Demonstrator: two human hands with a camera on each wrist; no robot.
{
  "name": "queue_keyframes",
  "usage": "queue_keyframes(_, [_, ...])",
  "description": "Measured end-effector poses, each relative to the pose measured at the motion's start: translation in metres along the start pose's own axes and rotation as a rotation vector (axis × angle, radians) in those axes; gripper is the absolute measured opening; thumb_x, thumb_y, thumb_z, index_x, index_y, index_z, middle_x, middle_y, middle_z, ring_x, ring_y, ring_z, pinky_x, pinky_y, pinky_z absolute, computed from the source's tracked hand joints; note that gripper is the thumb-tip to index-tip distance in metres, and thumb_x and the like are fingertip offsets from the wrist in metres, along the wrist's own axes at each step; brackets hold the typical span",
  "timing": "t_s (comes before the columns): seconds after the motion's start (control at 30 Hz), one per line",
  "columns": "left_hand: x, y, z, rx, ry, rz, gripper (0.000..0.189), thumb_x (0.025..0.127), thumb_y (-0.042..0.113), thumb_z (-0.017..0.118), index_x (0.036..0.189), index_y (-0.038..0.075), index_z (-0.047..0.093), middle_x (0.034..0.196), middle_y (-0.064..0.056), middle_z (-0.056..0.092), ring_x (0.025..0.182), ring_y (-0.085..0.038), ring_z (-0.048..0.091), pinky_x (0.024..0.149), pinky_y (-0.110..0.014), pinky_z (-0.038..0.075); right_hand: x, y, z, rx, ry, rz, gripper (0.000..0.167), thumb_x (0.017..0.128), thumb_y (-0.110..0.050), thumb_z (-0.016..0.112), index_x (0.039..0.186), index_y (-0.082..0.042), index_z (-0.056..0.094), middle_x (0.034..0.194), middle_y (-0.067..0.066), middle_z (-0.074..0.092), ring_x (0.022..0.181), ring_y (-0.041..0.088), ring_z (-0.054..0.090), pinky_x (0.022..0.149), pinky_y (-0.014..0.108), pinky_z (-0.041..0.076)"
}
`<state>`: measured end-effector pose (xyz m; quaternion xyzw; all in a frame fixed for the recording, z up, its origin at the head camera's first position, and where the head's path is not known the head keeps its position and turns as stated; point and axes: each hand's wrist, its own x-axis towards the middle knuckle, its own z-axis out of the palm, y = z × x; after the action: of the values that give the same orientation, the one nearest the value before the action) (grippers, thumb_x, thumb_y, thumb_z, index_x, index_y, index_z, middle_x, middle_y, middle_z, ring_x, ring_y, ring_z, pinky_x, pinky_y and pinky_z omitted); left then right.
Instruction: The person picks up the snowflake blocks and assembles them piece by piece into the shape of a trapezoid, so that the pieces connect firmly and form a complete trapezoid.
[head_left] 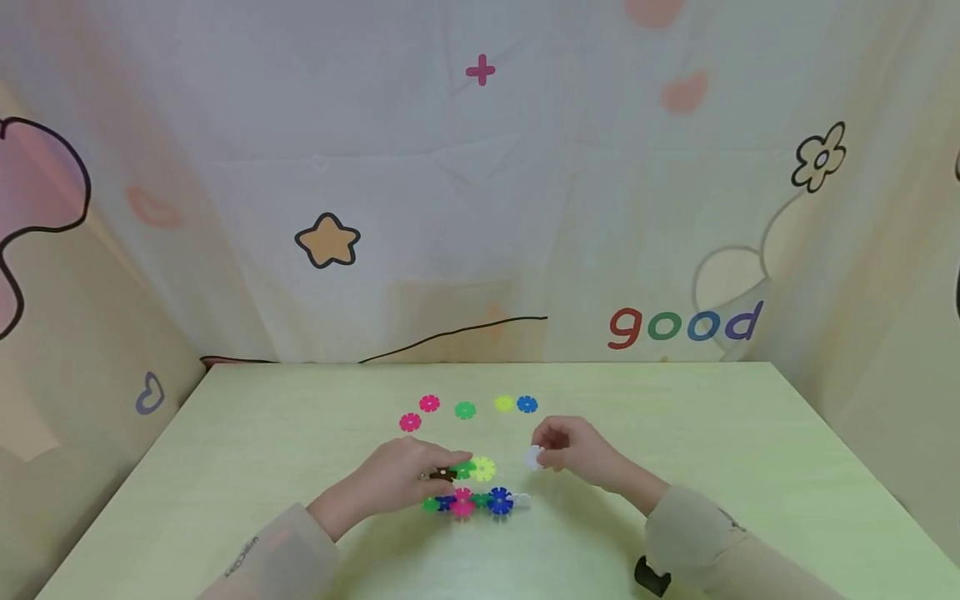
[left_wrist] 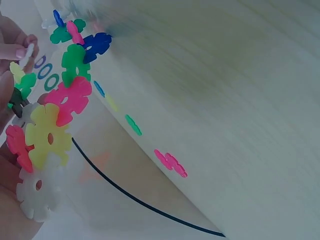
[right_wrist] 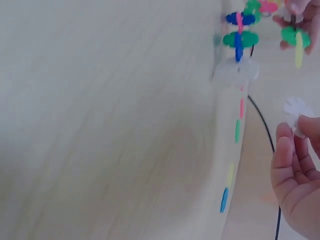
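My left hand (head_left: 393,473) grips a chain of interlocked plastic snowflake discs, partly hidden by the fingers. One branch, ending in a yellow disc (head_left: 483,469) beside a green disc (head_left: 462,471), points toward the right hand. Nearer me runs a longer row with a pink disc (head_left: 462,502), a dark blue disc (head_left: 499,501) and a whitish end disc (right_wrist: 237,72). More yellow, pink and clear discs show by the palm in the left wrist view. Between thumb and fingers, my right hand (head_left: 581,452) pinches a single white snowflake disc (right_wrist: 296,107), a short gap right of the yellow one.
Loose discs lie farther back on the pale wooden table (head_left: 262,467): two pink ones (head_left: 429,403), a green one (head_left: 465,410), a yellow one (head_left: 504,403) and a blue one (head_left: 527,404). Behind the table hangs a printed curtain (head_left: 450,208). A black object (head_left: 652,577) shows below the right sleeve.
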<state>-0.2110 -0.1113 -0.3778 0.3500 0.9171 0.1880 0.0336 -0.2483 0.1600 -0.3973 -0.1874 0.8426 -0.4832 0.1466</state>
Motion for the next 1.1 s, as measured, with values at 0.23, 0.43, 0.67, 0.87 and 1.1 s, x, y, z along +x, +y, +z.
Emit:
queue_keyframes(0.23, [0.002,0.001,0.001,-0.018,0.002,0.013,0.041,0.081,0.027,0.063,0.121,0.021,0.056,0.094,0.008,0.066,0.066,0.002,0.049,0.057,-0.016,0.038,-0.007,-0.01,0.012,0.075,-0.015,-0.049,0.012,0.081,-0.007,0.061,0.091,0.0,0.056,0.081,0.006,0.054,0.074,0.018,0.053,0.065,0.026,0.049])
queue_keyframes(0.43, [0.002,0.002,0.003,-0.05,0.012,0.032,0.042,0.08,0.027,0.063,0.121,0.02,0.056,0.095,0.007,0.067,0.066,0.003,0.049,0.058,-0.015,0.039,-0.007,-0.012,0.02,0.105,-0.004,-0.054,0.013,0.081,-0.005,0.061,0.091,0.001,0.055,0.081,0.006,0.055,0.073,0.017,0.054,0.065,0.026,0.05])
queue_keyframes(0.67, [0.003,0.003,0.004,-0.073,0.006,0.029,0.042,0.08,0.026,0.063,0.121,0.021,0.055,0.097,0.007,0.066,0.064,0.001,0.047,0.057,-0.015,0.038,-0.009,-0.015,0.023,0.134,-0.006,-0.038,0.013,0.081,-0.004,0.06,0.091,0.001,0.055,0.081,0.006,0.055,0.072,0.017,0.054,0.064,0.024,0.05])
queue_keyframes(0.87, [0.003,0.006,0.003,-0.099,-0.003,0.043,0.042,0.08,0.024,0.064,0.121,0.018,0.056,0.099,0.005,0.067,0.061,0.001,0.046,0.054,-0.015,0.037,-0.011,-0.018,0.024,0.128,-0.004,-0.061,0.011,0.081,-0.003,0.059,0.09,0.002,0.055,0.081,0.007,0.056,0.071,0.015,0.054,0.063,0.022,0.049])
queue_keyframes(1.1, [0.003,0.008,0.004,-0.125,-0.012,0.053,0.043,0.079,0.023,0.064,0.121,0.019,0.056,0.088,0.007,0.068,0.051,0.001,0.04,0.048,-0.014,0.033,-0.017,-0.021,0.026,0.108,0.038,-0.062,0.011,0.08,-0.002,0.061,0.089,0.003,0.057,0.078,0.007,0.058,0.068,0.014,0.053,0.062,0.02,0.048])
